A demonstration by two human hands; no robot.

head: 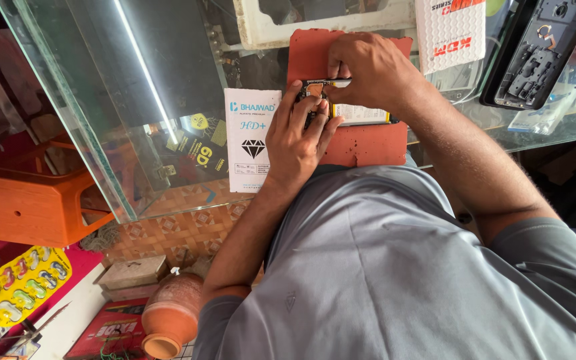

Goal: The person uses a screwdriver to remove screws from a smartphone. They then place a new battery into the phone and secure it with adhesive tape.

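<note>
An opened black phone (361, 115), its white and yellow battery showing, lies on a red work mat (368, 143) on a glass counter (168, 100). My left hand (295, 140) grips the phone's left end, fingers wrapped over its edge. My right hand (368, 70) reaches over from the right, with its fingertips pinched together on the phone's upper left corner. Whether those fingers hold a small part is hidden.
A white flat packet (253, 140) lies left of the mat. A black phone housing (538, 53), a white and red packet (449, 33) and a white tray (321, 20) sit farther back. Below the counter are an orange stool (35, 193), a clay pot (168, 320) and a yellow card (21, 283).
</note>
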